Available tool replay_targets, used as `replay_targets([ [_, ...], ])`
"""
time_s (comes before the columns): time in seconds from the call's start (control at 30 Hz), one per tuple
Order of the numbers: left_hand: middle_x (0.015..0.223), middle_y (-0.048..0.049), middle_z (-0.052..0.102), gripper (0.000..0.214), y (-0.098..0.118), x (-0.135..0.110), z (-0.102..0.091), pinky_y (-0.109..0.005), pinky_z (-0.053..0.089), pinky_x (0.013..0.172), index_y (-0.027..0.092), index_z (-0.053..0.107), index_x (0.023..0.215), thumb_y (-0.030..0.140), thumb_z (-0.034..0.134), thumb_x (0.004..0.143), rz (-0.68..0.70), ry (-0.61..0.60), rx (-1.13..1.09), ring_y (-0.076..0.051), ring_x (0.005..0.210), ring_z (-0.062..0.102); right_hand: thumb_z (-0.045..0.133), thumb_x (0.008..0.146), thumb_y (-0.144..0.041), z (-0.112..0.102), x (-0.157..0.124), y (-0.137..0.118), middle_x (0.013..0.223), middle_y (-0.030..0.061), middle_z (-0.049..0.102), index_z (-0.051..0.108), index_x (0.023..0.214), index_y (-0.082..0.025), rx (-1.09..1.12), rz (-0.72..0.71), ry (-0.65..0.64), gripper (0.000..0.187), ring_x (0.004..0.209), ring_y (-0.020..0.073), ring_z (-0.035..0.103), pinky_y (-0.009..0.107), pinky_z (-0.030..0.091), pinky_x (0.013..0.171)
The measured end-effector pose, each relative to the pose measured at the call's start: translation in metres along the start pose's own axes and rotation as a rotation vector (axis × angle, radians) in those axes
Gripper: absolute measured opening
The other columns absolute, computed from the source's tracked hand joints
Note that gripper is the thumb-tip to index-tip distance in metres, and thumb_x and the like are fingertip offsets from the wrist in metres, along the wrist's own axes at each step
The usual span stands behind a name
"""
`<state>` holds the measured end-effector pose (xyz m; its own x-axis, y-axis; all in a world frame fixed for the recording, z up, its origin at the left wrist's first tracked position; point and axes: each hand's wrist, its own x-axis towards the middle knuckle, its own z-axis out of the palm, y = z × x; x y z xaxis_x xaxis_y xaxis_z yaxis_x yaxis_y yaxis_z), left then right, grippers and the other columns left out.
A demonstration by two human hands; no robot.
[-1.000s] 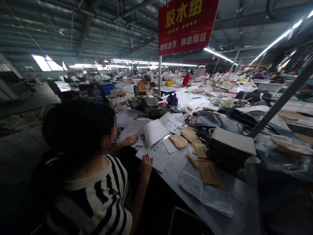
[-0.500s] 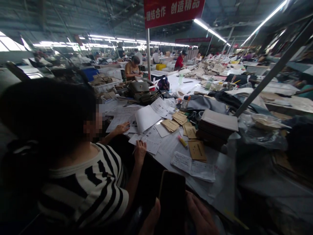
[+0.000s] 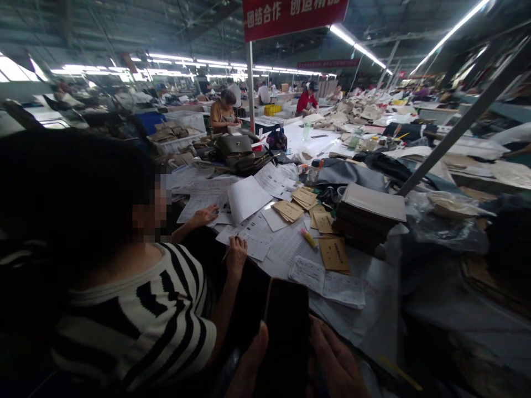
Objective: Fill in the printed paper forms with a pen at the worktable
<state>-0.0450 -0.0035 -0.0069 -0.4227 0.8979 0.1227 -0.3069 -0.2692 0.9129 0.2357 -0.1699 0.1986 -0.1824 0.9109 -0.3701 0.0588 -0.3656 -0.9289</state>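
Observation:
A dark phone [image 3: 287, 326] stands upright at the bottom middle of the view, its screen black. My left hand [image 3: 251, 362] grips its left edge, thumb up along the side. My right hand [image 3: 336, 359] lies against its right edge, fingers bent around it. Both hands are cut off by the frame's lower edge. Just ahead and to the left sits a co-worker in a black-and-white striped shirt [image 3: 141, 320]; that person's hand [image 3: 236, 257] holds a pen over printed sheets [image 3: 257, 237].
The long white table [image 3: 381, 298] carries papers, brown envelopes [image 3: 335, 253], a yellow marker [image 3: 309, 239], a stack of grey boards [image 3: 371, 213] and dark handbags [image 3: 238, 150]. A slanted metal pole [image 3: 456, 127] crosses at right. Other workers sit farther back under a red banner [image 3: 290, 14].
The view tilted down from the hall and banner. My two hands and the phone came into sight at the bottom and have risen slightly. The co-worker keeps writing.

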Motion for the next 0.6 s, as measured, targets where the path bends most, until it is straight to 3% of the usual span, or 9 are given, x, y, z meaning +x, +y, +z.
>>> replay_targets([
  [0.1, 0.134, 0.0078, 0.055, 0.026, -0.003, 0.001, 0.001, -0.024, 0.019, 0.111, 0.028, 0.067, 0.1, 0.007, 0.065, 0.084, -0.102, 0.018, -0.109, -0.013, 0.14, 0.024, 0.05, 0.081, -0.08, 0.005, 0.002, -0.01, 0.056, -0.0035, 0.05, 0.052, 0.136, -0.016, 0.073, 0.127, -0.059, 0.084, 0.044, 0.0121, 0.05, 0.021, 0.045, 0.04],
  [0.2, 0.119, 0.0014, 0.064, 0.018, -0.003, 0.003, 0.002, -0.036, 0.032, 0.104, 0.023, 0.066, 0.104, 0.013, 0.058, 0.09, -0.244, 0.026, -0.241, -0.022, 0.121, 0.047, 0.056, 0.08, -0.077, 0.006, 0.003, -0.014, 0.071, 0.0022, 0.06, 0.056, 0.132, -0.017, 0.085, 0.069, -0.049, 0.079, 0.066, 0.0156, 0.062, 0.024, 0.054, 0.057],
  [0.27, 0.114, 0.0002, 0.065, 0.021, 0.0, 0.002, 0.003, -0.038, 0.035, 0.101, 0.023, 0.065, 0.104, 0.011, 0.054, 0.091, -0.281, 0.039, -0.261, -0.023, 0.117, 0.051, 0.061, 0.08, -0.073, 0.006, 0.003, -0.013, 0.099, 0.009, 0.066, 0.061, 0.126, -0.019, 0.076, -0.002, -0.039, 0.071, 0.103, 0.0216, 0.062, 0.028, 0.055, 0.084],
  [0.33, 0.114, 0.0015, 0.066, 0.028, 0.004, 0.0, 0.004, -0.033, 0.035, 0.102, 0.028, 0.065, 0.106, 0.008, 0.053, 0.091, -0.333, 0.061, -0.271, -0.02, 0.118, 0.051, 0.065, 0.079, -0.069, 0.006, 0.004, -0.01, 0.126, 0.0105, 0.059, 0.06, 0.127, -0.021, 0.074, -0.028, -0.045, 0.068, 0.128, 0.0249, 0.047, 0.032, 0.046, 0.101],
  [0.47, 0.103, 0.001, 0.07, 0.031, 0.013, -0.003, 0.009, -0.032, 0.043, 0.093, 0.032, 0.064, 0.112, 0.012, 0.049, 0.095, -0.498, 0.085, -0.401, -0.02, 0.105, 0.059, 0.074, 0.073, -0.063, 0.006, 0.006, 0.002, 0.138, 0.0117, 0.052, 0.047, 0.139, -0.022, 0.182, -0.007, -0.111, 0.082, 0.128, 0.0272, 0.048, 0.037, 0.044, 0.103],
  [0.53, 0.089, 0.0004, 0.071, 0.025, 0.018, -0.001, 0.013, -0.032, 0.048, 0.08, 0.031, 0.067, 0.104, 0.019, 0.047, 0.097, -0.594, 0.07, -0.51, -0.021, 0.09, 0.064, 0.078, 0.069, -0.059, 0.007, 0.008, 0.009, 0.137, 0.011, 0.053, 0.047, 0.138, -0.023, 0.228, 0.0, -0.102, 0.084, 0.127, 0.0289, 0.049, 0.037, 0.048, 0.099],
  [0.6, 0.077, -0.0001, 0.07, 0.025, 0.024, 0.003, 0.016, -0.03, 0.049, 0.068, 0.029, 0.07, 0.094, 0.029, 0.045, 0.098, -0.685, 0.066, -0.441, -0.021, 0.075, 0.065, 0.081, 0.065, -0.056, 0.008, 0.009, 0.013, 0.135, 0.0084, 0.055, 0.05, 0.135, -0.026, 0.258, 0.013, -0.06, 0.082, 0.127, 0.031, 0.049, 0.039, 0.049, 0.098],
])
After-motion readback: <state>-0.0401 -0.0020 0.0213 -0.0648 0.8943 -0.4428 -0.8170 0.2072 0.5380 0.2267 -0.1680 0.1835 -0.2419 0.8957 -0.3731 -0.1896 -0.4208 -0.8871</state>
